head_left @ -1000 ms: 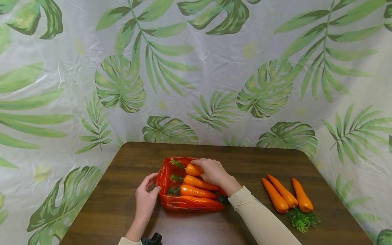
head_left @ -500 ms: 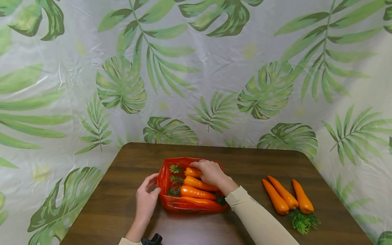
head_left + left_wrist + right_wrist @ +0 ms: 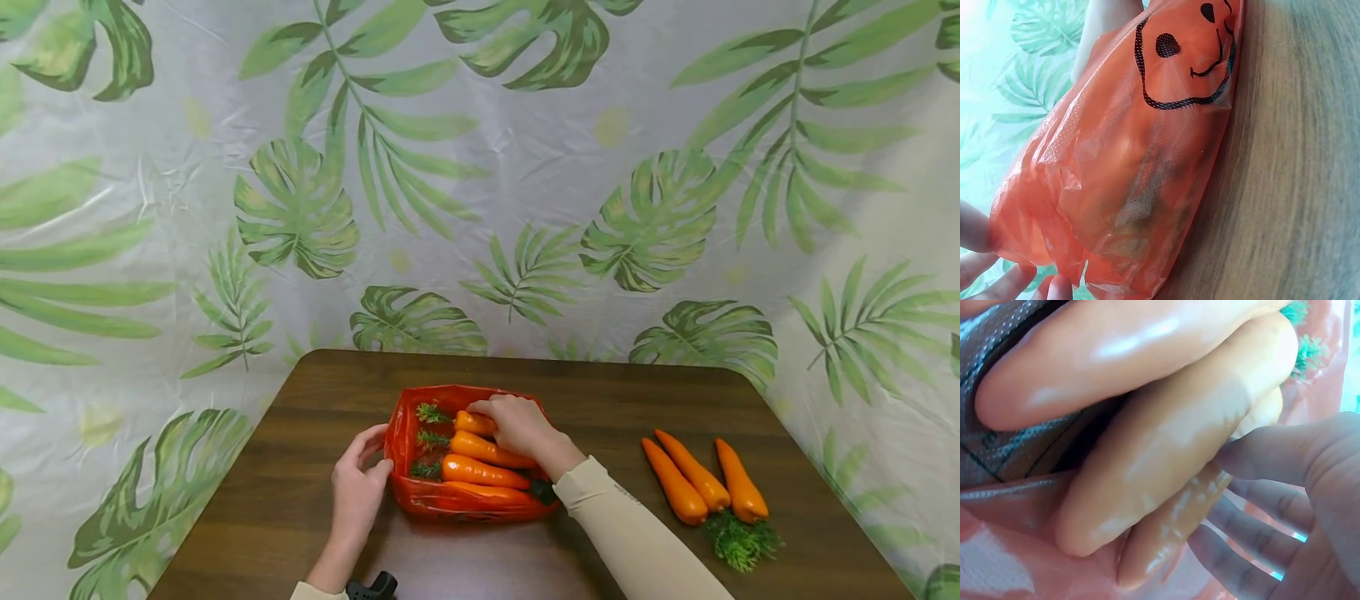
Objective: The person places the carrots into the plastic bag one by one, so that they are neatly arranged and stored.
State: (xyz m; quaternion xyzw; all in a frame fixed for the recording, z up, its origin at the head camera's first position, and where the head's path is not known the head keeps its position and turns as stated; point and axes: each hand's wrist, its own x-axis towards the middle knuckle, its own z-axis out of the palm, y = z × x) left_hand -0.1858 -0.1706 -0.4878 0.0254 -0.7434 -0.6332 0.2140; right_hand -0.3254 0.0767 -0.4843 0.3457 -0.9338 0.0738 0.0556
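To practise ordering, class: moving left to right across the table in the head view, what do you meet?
Left grip → bag → loose carrots.

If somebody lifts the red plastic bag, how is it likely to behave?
The red bag is probably floppy: its thin wall is wrinkled in the left wrist view. Lifted by one side, it may sag under the several carrots inside. Their smooth, shiny surfaces suggest they could slide together.
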